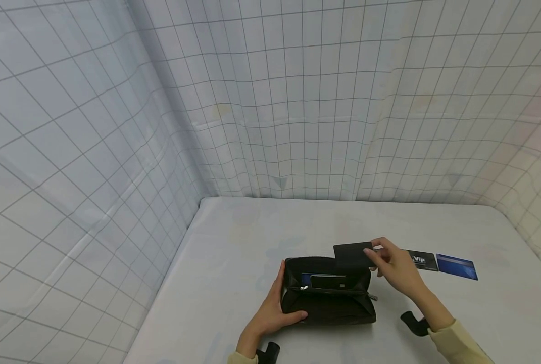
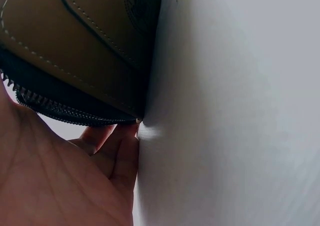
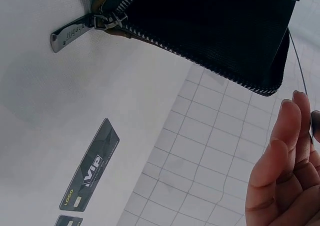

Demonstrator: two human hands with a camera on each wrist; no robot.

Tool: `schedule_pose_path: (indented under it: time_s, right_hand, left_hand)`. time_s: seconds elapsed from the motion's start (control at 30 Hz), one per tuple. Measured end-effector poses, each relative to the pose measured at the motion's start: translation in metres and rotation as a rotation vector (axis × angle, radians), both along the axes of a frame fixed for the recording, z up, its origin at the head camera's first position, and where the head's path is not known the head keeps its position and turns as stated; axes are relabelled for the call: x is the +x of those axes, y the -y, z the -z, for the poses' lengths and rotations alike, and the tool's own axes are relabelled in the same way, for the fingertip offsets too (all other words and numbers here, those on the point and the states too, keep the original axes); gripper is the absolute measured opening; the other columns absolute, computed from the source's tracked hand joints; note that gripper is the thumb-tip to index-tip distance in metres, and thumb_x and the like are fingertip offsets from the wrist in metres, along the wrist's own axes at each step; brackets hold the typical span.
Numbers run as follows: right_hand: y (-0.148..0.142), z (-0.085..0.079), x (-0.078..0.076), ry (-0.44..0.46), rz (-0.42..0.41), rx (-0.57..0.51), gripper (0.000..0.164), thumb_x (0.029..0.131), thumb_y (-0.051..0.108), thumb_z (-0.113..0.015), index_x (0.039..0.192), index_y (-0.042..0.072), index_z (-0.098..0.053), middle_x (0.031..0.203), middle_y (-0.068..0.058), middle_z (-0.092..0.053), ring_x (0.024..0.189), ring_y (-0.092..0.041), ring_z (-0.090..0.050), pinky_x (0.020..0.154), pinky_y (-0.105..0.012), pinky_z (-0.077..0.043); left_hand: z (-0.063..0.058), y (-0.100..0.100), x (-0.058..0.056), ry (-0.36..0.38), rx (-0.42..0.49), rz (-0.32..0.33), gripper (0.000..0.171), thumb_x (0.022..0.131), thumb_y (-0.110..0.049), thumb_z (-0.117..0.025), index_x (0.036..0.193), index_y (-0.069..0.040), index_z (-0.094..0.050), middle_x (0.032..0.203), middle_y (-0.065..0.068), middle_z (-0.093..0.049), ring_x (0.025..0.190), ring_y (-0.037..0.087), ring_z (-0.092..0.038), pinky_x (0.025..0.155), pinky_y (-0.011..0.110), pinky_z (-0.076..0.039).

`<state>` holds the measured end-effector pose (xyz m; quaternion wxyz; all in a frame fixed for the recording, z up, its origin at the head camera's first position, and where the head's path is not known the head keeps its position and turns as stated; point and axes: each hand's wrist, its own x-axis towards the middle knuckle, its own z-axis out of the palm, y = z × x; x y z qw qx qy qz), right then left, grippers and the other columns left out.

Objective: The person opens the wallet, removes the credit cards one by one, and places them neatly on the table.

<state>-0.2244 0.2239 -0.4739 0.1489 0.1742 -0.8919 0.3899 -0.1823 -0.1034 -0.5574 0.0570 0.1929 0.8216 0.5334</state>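
A dark zip-around wallet (image 1: 327,311) stands unzipped on the table, its mouth spread upward. Brown leather with pale stitching (image 2: 95,50) shows on its outside in the left wrist view. My left hand (image 1: 272,308) grips the wallet's left end, thumb on the near side and fingers along the end. A black card (image 1: 353,254) is pinched between the thumb and fingers of my right hand (image 1: 390,265), over the wallet's back right edge. Inside the wallet, a blue card and a dark card (image 1: 329,281) poke up from a slot. A metal zipper pull (image 3: 72,33) hangs at the right end.
A black card marked "Vip" (image 1: 422,260) lies right of the wallet, with a blue card (image 1: 456,266) beside it. The white table (image 1: 234,242) is bordered by grid-patterned cloth (image 1: 275,126) at the back and sides. Black straps sit on both wrists.
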Motion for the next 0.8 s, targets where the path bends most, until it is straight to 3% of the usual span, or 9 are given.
schedule_pose_path:
  time_s: [0.3,0.47,0.8]
  right_hand:
    - [-0.012,0.0,-0.001,0.129,0.031,-0.058,0.029,0.097,0.027,-0.057,0.115,0.004,-0.054,0.063,0.002,-0.063,0.051,-0.01,-0.056,0.046,-0.029,-0.039]
    - [-0.019,-0.002,-0.001,0.16,0.058,-0.083,0.032,0.097,0.029,-0.056,0.115,0.003,-0.054,0.059,0.004,-0.06,0.053,-0.014,-0.058,0.048,-0.028,-0.042]
    - [-0.033,0.003,-0.001,0.191,0.073,-0.136,0.033,0.098,0.029,-0.055,0.115,0.001,-0.052,0.059,0.0,-0.06,0.056,-0.021,-0.062,0.051,-0.029,-0.048]
  left_hand:
    - [0.001,0.0,0.0,0.009,-0.002,-0.005,0.117,0.076,-0.031,-0.08,0.151,-0.038,0.009,0.157,-0.004,-0.002,0.141,0.032,-0.011,0.099,0.066,-0.023]
    - [0.0,-0.001,0.001,0.003,0.006,-0.003,0.117,0.076,-0.028,-0.08,0.152,-0.033,0.008,0.157,-0.001,-0.001,0.141,0.034,-0.01,0.099,0.067,-0.022]
    - [-0.001,0.0,0.0,0.006,-0.017,-0.008,0.115,0.076,-0.034,-0.08,0.151,-0.039,0.009,0.157,-0.004,0.0,0.14,0.033,-0.012,0.097,0.067,-0.024]
